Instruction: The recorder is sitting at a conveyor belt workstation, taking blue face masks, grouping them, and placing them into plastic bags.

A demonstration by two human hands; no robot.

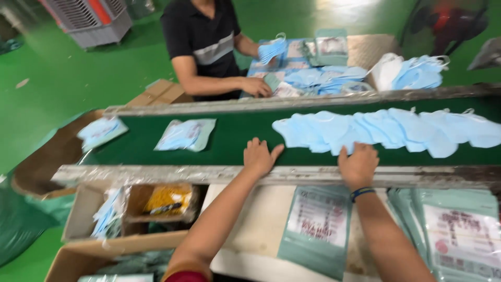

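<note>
Resting left hand (259, 156) palm-down on the green conveyor belt (235, 138), fingers spread and flat, gripping nothing, wrist crossing the near metal rail (156, 174). Lying right hand (358, 164) flat too, open, fingertips touching the near edge of the row of light-blue face masks (386, 130); dark wristband (362, 192) showing on that wrist. Stretching along the belt from mid-frame to the right edge, masks overlapping one another, loose and unbagged. Sitting further left on the belt, well apart from both hands: one sealed clear pouch of masks (186, 134), and another pouch (100, 131) near the belt's left end. Lying on the near worktop (255, 224) under the forearms: a teal printed pouch (317, 230), with a stack of the same pouches (459, 230) to the right. Standing at lower left, an open cardboard box (104, 209) holding bagged masks and a yellow packet (168, 199). Working across the belt, another person in a dark shirt (201, 31), one hand holding up a bunch of blue masks (272, 48), the other hand (255, 86) down on the far worktop among more masks and pouches. Motion blur softening finer detail; printing on pouches not readable.
</note>
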